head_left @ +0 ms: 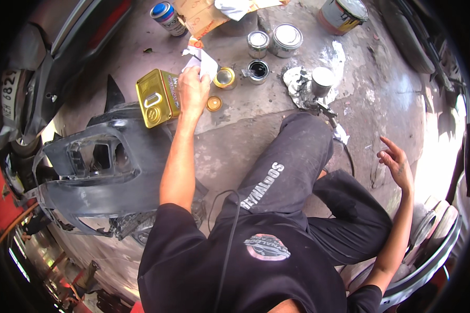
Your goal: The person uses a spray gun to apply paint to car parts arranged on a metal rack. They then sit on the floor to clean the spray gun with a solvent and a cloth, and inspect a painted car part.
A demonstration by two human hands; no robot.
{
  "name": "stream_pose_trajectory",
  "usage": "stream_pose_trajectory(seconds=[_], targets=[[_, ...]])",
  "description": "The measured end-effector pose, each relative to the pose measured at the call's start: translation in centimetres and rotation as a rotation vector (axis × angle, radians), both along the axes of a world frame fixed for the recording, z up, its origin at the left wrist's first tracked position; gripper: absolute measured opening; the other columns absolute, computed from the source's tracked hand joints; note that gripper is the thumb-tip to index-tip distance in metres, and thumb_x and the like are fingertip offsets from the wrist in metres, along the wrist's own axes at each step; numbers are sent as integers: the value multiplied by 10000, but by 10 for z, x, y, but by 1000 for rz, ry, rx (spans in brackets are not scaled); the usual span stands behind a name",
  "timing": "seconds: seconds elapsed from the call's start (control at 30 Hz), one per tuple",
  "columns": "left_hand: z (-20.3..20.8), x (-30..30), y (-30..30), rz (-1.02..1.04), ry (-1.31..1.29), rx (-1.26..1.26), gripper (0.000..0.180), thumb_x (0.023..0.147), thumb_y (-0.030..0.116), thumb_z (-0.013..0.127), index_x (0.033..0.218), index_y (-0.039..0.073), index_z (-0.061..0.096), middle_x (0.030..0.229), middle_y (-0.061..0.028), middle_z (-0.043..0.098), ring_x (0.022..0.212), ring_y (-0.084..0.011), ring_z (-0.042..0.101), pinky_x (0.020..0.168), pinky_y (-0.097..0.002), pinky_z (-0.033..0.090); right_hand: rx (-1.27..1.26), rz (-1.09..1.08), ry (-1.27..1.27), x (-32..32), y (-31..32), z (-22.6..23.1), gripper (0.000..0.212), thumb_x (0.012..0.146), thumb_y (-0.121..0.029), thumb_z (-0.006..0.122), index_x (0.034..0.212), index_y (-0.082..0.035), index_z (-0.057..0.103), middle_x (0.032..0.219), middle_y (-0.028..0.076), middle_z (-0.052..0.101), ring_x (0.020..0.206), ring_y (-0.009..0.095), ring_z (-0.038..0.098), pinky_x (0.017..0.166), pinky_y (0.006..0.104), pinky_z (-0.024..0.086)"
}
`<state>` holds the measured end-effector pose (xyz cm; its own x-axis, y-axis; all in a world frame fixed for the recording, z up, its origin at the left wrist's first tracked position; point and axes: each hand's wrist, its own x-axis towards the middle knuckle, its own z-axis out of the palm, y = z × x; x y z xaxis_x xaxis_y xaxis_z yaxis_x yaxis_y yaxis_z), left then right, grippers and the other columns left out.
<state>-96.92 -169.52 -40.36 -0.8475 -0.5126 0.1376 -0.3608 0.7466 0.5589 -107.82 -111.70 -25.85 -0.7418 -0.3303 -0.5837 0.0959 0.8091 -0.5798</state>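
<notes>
Since the white paper [209, 64] looks light and bendy, my left grip [194, 93] pinches its near edge, my right grip [399, 166] hanging empty.

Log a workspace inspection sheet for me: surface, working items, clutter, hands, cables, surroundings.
Surface: stained concrete floor with whitish marks.
Working items: white sheet in the left hand; rectangular gold tin at the hand's left; round gold tin, seemingly open, and small gold lid at its right.
Clutter: open tin with dark contents, small silver-topped tin, larger silver-topped tin, blue-capped can, spray gun beside crumpled white material.
Hands: left closed on the sheet; right hand open, holding nothing.
Cables: black cord across the shirt; dark hose near the leg, ends unclear.
Surroundings: dark car bumper at left; vehicle bodywork at upper left.
</notes>
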Motion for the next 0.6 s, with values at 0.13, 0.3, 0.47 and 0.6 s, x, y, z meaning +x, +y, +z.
stream_pose_trajectory(seconds=[0.13,0.3,0.47,0.6], targets=[[-6,2,1,-68,49,-49,157,869,129,670,903,-23,657,942,-219,663,928,-435,620,835,-528,479,-6,-8,-16,0,0,-1,677,962,-422,721,1501,-64,522,885,75,695,854,150,621,846,332,509],[-13,2,0,-114,53,-145,147,864,106,694,953,-9,677,968,-200,669,936,-417,624,843,-509,491,8,-15,-8,0,0,0,679,963,-424,719,1502,-62,520,899,81,706,864,155,629,853,340,509],[-11,-1,0,-135,22,-182,179,860,115,711,998,3,689,999,-178,675,941,-394,634,849,-485,508,4,0,-5,0,3,1,703,954,-459,719,1500,-63,522,901,82,707,857,157,629,851,343,510],[-12,0,3,-127,-24,-235,183,859,120,727,1003,12,696,999,-168,677,950,-379,641,847,-479,518,7,2,1,1,2,1,718,947,-484,718,1497,-64,526,902,78,708,850,158,629,844,344,511]])
